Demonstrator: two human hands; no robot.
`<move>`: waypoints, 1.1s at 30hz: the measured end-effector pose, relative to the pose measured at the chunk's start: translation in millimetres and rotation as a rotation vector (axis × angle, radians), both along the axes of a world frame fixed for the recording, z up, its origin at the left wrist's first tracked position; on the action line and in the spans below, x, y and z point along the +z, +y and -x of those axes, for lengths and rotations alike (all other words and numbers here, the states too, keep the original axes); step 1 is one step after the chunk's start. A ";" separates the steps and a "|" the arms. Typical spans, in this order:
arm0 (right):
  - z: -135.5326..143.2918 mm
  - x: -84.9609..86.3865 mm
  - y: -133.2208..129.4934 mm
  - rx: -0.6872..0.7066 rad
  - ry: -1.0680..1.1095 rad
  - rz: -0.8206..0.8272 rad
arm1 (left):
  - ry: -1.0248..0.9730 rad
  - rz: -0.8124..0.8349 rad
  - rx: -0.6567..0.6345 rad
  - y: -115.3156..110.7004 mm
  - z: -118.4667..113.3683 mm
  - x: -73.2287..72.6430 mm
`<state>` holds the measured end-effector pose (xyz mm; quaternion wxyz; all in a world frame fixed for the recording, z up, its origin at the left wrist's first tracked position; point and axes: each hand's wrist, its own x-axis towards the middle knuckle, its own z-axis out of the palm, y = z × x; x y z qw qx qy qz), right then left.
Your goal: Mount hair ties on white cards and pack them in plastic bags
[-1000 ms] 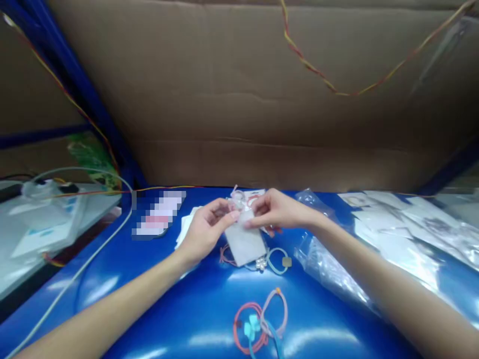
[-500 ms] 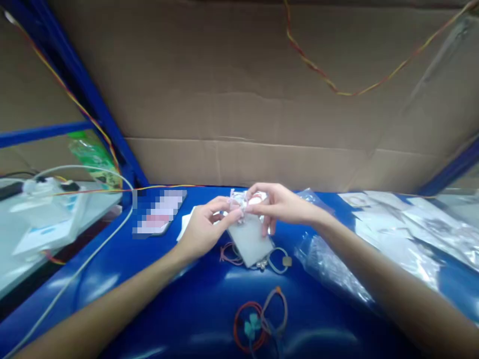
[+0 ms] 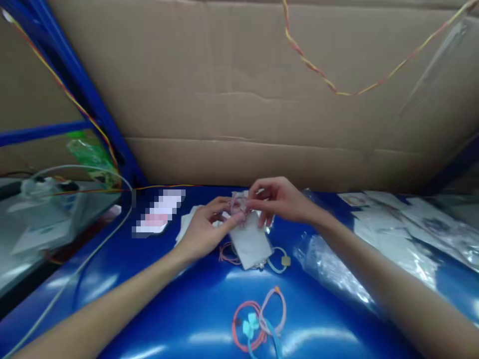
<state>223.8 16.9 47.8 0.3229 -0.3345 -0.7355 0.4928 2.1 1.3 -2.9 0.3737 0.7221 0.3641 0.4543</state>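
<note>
My left hand [image 3: 209,222] is closed, with thumb and fingers pinching a small pinkish cord loop [image 3: 237,203]; its fine details are blurred. From the other side, my right hand [image 3: 279,200] has its thumb and forefinger pressed together at the same loop's right edge. Just beneath the hands lies a white card in a clear sleeve [image 3: 251,244]. A pink cord loop [image 3: 227,253] sticks out on the card's left, and a pale cord loop with a tan square bead [image 3: 286,261] on its right.
Nearer on the blue table surface [image 3: 179,309] lie a red cord loop [image 3: 235,331], a lilac one [image 3: 284,314] and a light-blue piece [image 3: 250,324]. Clear plastic bags [image 3: 333,269] and white packets [image 3: 392,239] are at right; a phone-like slab [image 3: 159,214] is left.
The pinkish loop shows more clearly between my fingers. My right hand has shifted slightly upward and right; my left hand is nearly still.
</note>
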 end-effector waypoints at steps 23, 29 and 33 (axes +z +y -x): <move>1.5 4.1 -5.5 -0.017 0.007 0.084 | 0.115 -0.282 0.073 -5.6 5.1 6.7; 3.5 2.8 -5.7 -0.029 0.029 0.078 | -0.017 -0.207 0.070 -3.2 4.6 1.6; 3.7 1.7 -5.2 -0.032 0.031 0.080 | -0.051 -0.165 0.033 -3.7 4.0 1.6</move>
